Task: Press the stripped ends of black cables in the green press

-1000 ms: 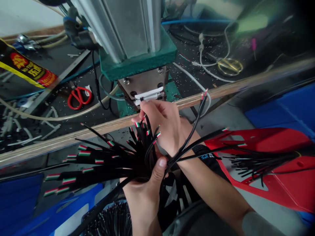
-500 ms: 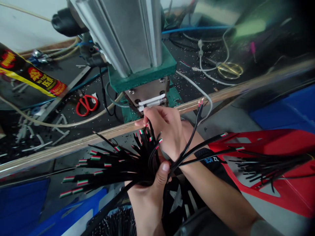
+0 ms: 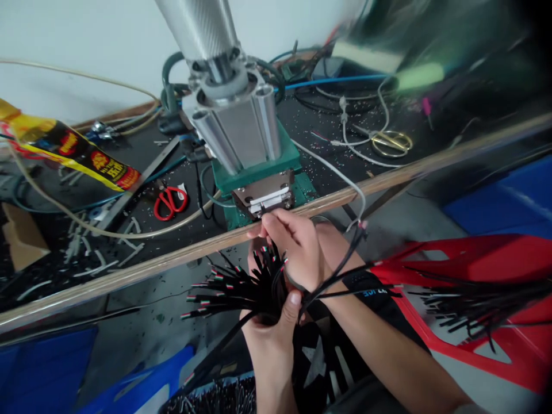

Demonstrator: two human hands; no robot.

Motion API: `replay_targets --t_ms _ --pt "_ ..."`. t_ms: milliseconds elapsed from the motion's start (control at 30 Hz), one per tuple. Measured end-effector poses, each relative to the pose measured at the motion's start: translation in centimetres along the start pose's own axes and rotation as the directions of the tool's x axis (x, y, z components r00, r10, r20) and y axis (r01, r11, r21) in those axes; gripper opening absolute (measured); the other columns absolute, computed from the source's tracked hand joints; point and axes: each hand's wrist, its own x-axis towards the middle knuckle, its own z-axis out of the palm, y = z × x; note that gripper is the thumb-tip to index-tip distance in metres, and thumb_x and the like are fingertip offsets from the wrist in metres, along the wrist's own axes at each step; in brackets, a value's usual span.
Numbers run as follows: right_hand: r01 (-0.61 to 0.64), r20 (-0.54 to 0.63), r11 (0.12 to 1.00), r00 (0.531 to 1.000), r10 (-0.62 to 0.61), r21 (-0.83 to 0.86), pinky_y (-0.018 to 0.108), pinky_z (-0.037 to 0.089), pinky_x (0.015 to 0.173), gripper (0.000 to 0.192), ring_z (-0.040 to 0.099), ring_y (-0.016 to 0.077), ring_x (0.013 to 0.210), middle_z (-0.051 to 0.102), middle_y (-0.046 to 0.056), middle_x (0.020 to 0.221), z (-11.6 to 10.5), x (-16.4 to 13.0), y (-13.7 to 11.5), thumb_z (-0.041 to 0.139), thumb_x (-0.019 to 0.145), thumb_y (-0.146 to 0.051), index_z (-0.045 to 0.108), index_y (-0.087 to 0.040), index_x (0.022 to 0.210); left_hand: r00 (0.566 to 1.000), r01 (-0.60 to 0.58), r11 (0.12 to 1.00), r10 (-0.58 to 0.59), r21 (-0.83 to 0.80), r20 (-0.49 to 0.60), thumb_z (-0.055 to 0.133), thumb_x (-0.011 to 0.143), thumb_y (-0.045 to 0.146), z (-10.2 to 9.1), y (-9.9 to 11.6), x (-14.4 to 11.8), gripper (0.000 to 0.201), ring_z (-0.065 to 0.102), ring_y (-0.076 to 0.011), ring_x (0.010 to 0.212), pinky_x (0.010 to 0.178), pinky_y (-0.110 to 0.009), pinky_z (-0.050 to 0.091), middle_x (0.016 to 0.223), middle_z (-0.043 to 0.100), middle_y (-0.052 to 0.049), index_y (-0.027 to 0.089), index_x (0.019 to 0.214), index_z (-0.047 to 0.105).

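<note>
My left hand is wrapped round a thick bundle of black cables, its thumb across the front. Small red, white and green wire ends show at the tips, fanned out to the left. Above it, my right hand pinches the end of one black cable at the front of a green and silver press. The cable tip sits by the white strips of the press's jaw; my fingers partly hide it. A few more cables pass under my right wrist and stick out to the right.
Red-handled scissors, a ruler-like metal bar and a yellow-black bag lie on the bench left of the press. Gold-handled scissors lie at right. More black cables rest on a red stool.
The view has tilted up, so more of the press's top shows. My right hand stays pinched at the jaw, and my left hand keeps its hold on the bundle.
</note>
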Motion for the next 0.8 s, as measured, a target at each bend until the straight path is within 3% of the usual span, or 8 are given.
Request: replay_targets --t_ms 100,167,333,467,567,633,800 --pt "0.093 0.094 0.995 0.991 -0.095 0.031 0.04 0.06 0.076 0.034 0.078 0.0272 0.084 0.079 0.004 0.089 -0.9 -0.7 0.0 0.064 0.108 -0.048 0.066 -0.028 0.081 0.999 -0.002 0.998 0.005 0.06 -0.042 0.104 0.071 0.043 -0.5 -1.0 -0.4 0.039 0.085 -0.0301 0.088 0.075 -0.034 0.071 0.091 0.086 -0.007 0.018 0.092 0.084" --pt "0.184 0.129 0.983 0.974 -0.186 0.03 0.044 0.059 0.084 0.026 0.078 0.0288 0.09 0.076 0.003 0.087 -1.4 -1.1 -0.3 0.068 0.105 -0.039 0.068 -0.031 0.08 0.997 0.024 0.999 -0.022 0.031 -0.068 0.105 0.071 0.044 -0.8 -1.5 -0.8 0.043 0.086 -0.0287 0.088 0.076 -0.032 0.071 0.089 0.086 -0.007 0.017 0.094 0.083" --pt "0.256 0.176 0.966 0.95 -0.26 0.045 0.048 0.056 0.074 0.019 0.071 0.0294 0.074 0.068 0.002 0.081 -2.1 -1.8 -1.2 0.07 0.099 -0.034 0.071 -0.035 0.081 0.992 0.066 0.994 -0.074 -0.085 -0.098 0.107 0.07 0.045 -1.0 -1.9 -1.7 0.061 0.086 -0.0251 0.081 0.064 -0.025 0.068 0.102 0.089 -0.009 0.018 0.118 0.08" --pt "0.301 0.156 0.953 0.94 -0.304 0.039 0.045 0.054 0.069 0.021 0.071 0.0282 0.071 0.066 0.002 0.078 -2.2 -2.2 -1.4 0.066 0.102 -0.036 0.071 -0.033 0.082 0.995 0.045 0.996 -0.052 -0.074 -0.086 0.104 0.076 0.045 -1.3 -2.2 -1.8 0.063 0.087 -0.0266 0.098 0.085 -0.029 0.07 0.121 0.088 -0.011 0.02 0.128 0.079" --pt "0.354 0.111 0.935 0.929 -0.352 0.0 0.037 0.053 0.066 0.031 0.067 0.0223 0.067 0.065 0.001 0.073 -2.0 -2.2 -1.7 0.061 0.107 -0.039 0.069 -0.028 0.078 0.998 0.029 0.996 -0.034 -0.084 -0.054 0.104 0.076 0.043 -1.5 -2.1 -1.6 0.061 0.087 -0.0276 0.101 0.088 -0.031 0.07 0.12 0.089 -0.01 0.022 0.128 0.08" --pt "0.307 0.083 0.951 0.949 -0.303 -0.034 0.031 0.052 0.065 0.036 0.065 0.0179 0.064 0.066 0.0 0.07 -1.6 -2.1 -1.8 0.06 0.108 -0.04 0.067 -0.025 0.075 1.0 0.024 0.997 -0.024 -0.07 -0.003 0.105 0.073 0.04 -1.3 -1.6 -1.5 0.055 0.087 -0.0273 0.098 0.087 -0.031 0.071 0.11 0.089 -0.009 0.02 0.12 0.083" --pt "0.029 0.026 1.0 0.999 -0.029 0.006 0.025 0.043 0.054 0.043 0.058 0.0143 0.053 0.063 -0.002 0.061 -0.5 -1.1 -1.3 0.06 0.107 -0.048 0.062 -0.023 0.071 0.999 0.021 1.0 -0.02 -0.022 0.031 0.105 0.072 0.038 -0.5 0.0 -1.3 0.044 0.085 -0.0244 0.082 0.077 -0.029 0.071 0.089 0.087 -0.005 0.018 0.107 0.086"
